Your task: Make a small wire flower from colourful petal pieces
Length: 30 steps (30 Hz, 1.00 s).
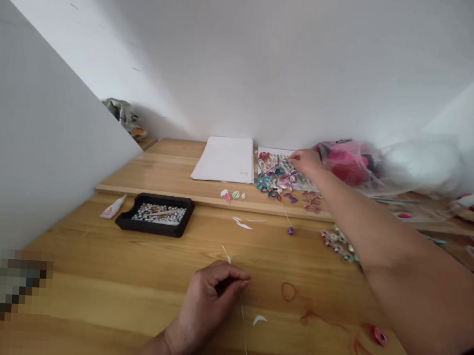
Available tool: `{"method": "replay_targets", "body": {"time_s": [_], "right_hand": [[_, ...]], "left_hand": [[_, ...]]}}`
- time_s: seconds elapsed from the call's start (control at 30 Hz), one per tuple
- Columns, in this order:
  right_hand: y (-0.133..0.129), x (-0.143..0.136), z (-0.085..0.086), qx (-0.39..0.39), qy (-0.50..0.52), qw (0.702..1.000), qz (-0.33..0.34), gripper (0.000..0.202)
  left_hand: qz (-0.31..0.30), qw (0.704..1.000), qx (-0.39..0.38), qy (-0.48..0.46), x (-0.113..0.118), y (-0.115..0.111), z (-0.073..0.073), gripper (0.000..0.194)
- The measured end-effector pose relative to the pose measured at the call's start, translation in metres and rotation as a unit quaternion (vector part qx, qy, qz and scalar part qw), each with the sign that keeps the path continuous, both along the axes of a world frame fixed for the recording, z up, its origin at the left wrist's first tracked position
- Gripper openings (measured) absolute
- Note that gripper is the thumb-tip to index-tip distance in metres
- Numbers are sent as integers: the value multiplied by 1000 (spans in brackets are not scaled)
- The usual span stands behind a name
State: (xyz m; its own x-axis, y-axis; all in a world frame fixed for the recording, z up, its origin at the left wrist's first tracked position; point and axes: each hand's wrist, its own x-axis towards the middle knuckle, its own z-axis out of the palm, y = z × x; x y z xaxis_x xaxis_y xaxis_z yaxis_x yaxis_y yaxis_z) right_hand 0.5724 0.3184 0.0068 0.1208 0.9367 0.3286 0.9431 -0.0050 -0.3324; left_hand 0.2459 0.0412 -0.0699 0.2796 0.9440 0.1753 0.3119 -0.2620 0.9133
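Note:
Over the middle of the wooden table, my left hand (pixel 216 291) is closed in a pinch on a thin pale thread (pixel 245 330), which hangs down toward the front edge. A small white piece (pixel 227 254) shows just beyond its knuckles. My right hand (pixel 306 163) reaches far forward over the pile of coloured fabric flowers (pixel 277 180) on the raised shelf. Its fingertips are pressed together at the pile's far right; whatever they hold is too small to make out. A curved white scrap (pixel 259 320) lies right of my left hand.
A black tray (pixel 186 217) of beads and a small tube (pixel 113 207) sit at the left. White paper (pixel 226 158) lies on the shelf (pixel 152 172). Plastic bags (pixel 350 163) stand at the back right. Red thread (pixel 312 314), a red spool (pixel 379 335) and a purple spool (pixel 291 230) lie on the table.

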Motion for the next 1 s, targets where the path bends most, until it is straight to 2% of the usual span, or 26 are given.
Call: {"method": "replay_targets", "body": {"time_s": [0.1, 0.2, 0.3, 0.4, 0.53, 0.67, 0.73, 0.83, 0.9, 1.0], "right_hand": [[-14, 5, 11, 26, 18, 999, -16, 20], [-41, 10, 21, 38, 42, 998, -37, 22], [-82, 17, 25, 60, 105, 993, -17, 20], [-133, 24, 24, 76, 156, 985, 20, 19], [-212, 34, 19, 72, 172, 982, 26, 21], [-286, 46, 15, 60, 192, 979, -42, 19], [-317, 46, 10, 80, 210, 971, -80, 20], [-354, 34, -1, 92, 233, 964, -87, 21], [-372, 18, -11, 91, 211, 968, -103, 21], [-389, -7, -25, 113, 158, 978, -71, 18]], "left_hand": [[1, 1000, 2, 2, 0, 1, 0, 12], [2, 1000, -8, 7, -2, 1, 0, 12], [10, 1000, -14, 11, -4, 2, -1, 13], [16, 1000, -13, 16, -6, 4, -2, 16], [34, 999, -13, 28, -6, 8, -4, 21], [52, 998, -27, 16, -7, 11, -6, 26], [62, 997, -37, 8, -7, 12, -7, 28], [76, 996, -45, -10, -7, 13, -8, 30], [82, 995, -47, -24, -7, 13, -8, 30], [84, 995, -46, -34, -7, 13, -6, 32]]}}
